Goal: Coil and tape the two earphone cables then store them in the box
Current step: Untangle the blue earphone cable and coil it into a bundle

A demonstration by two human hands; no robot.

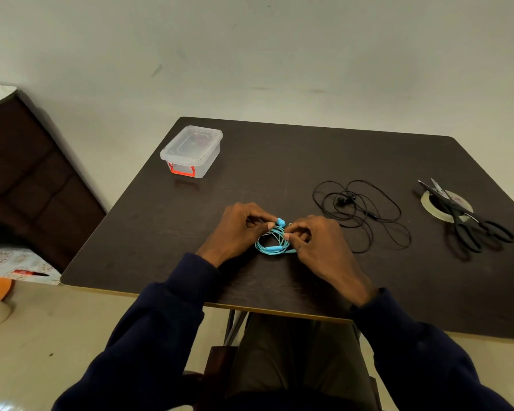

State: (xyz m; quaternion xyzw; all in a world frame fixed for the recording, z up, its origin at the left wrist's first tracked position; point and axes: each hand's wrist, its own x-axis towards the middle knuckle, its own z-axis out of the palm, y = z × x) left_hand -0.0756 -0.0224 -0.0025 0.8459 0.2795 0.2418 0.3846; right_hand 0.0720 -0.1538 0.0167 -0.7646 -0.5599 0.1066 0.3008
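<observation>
At the far left of the table a clear plastic box with a red latch is seen, its lid on, well apart from the work. Near the front edge the blue earphone cable is held as a small coil between both hands, its earbuds at the top of the loops. The coil's left side is pinched by the thumb and curled fingers of the left hand. Its right side is pinched by the curled fingertips of the right hand.

The cable is judged to be light, thin, soft and springy, so the loops are likely to spring apart if released. It is best gripped where all strands cross, not at the earbuds or the inline remote, whose joints may be fragile.

Further right the black earphone cable lies uncoiled in loose, overlapping loops, and snagging is to be expected when it is lifted. At the far right a tape roll lies flat, with black-handled scissors laid across it.

The tabletop is dark, smooth and matt, with a pale edge. A plain pale wall is seen behind it, a dark cabinet at the left, and a light floor below.
</observation>
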